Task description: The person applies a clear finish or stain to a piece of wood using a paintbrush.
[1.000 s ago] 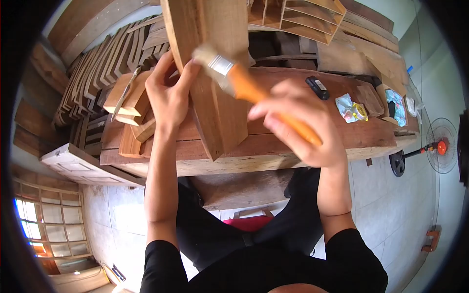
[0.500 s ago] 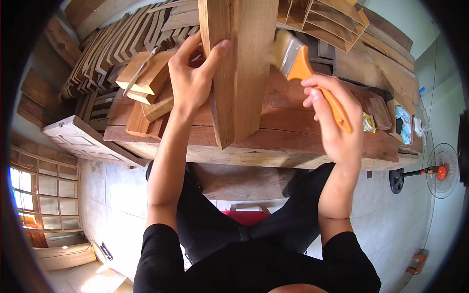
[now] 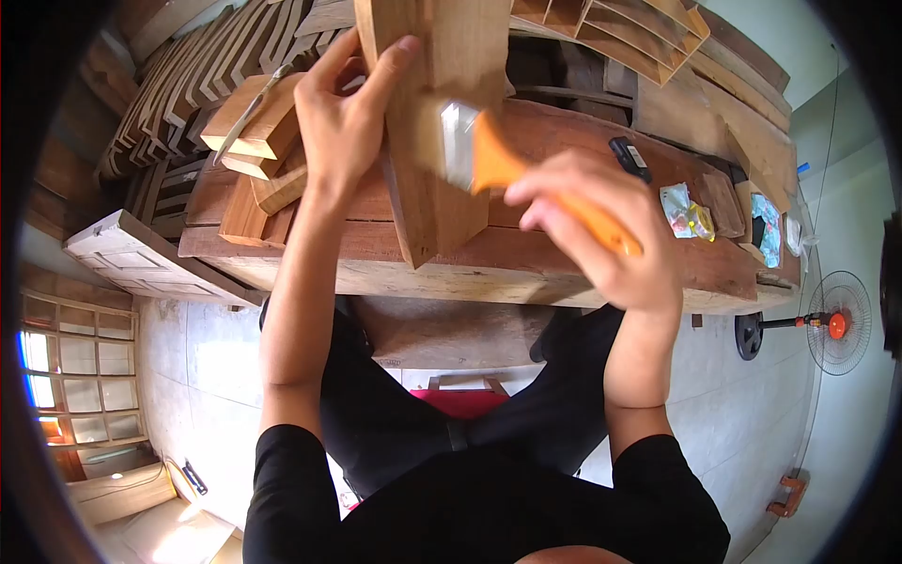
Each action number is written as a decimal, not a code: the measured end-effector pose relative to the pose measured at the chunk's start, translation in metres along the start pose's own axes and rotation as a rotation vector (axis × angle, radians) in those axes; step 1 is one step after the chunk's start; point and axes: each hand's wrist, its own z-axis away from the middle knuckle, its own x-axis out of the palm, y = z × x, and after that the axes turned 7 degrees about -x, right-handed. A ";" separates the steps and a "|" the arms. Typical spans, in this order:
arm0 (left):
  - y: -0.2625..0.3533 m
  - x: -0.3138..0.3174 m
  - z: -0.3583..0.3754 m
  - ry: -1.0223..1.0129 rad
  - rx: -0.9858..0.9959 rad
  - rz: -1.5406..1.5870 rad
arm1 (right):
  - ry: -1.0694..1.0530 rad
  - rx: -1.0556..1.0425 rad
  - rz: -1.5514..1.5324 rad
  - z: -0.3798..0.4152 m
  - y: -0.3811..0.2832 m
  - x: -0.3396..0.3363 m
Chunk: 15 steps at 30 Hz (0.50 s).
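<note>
Over the reddish wooden workbench [image 3: 564, 268], our left hand [image 3: 338, 132] grips the upright curved brown wooden board [image 3: 437, 188], fingers wrapped over its left edge. Our right hand [image 3: 601, 226] closes on the orange-handled flat paintbrush [image 3: 498, 164], bristles touching the board's face.

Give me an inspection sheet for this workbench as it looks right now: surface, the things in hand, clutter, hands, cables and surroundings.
Surface: wooden workbench, worn front edge.
Job's things: wooden board stood on end; orange-handled paintbrush with its bristles against the board's face.
Clutter: wood offcuts, black device, small packets.
Hands: left hand grips the board; right hand holds the brush handle.
Cables: nothing seen.
Surroundings: stacked wooden parts, slatted rack, floor fan, tiled floor.
</note>
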 end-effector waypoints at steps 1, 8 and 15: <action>0.000 -0.001 -0.001 0.010 0.008 -0.020 | 0.051 0.020 -0.018 -0.002 0.003 0.000; -0.002 -0.006 -0.003 0.042 -0.040 -0.037 | 0.172 0.018 0.408 -0.001 0.011 0.008; -0.010 -0.008 -0.006 0.053 -0.031 -0.049 | 0.035 0.078 -0.175 -0.003 0.017 -0.001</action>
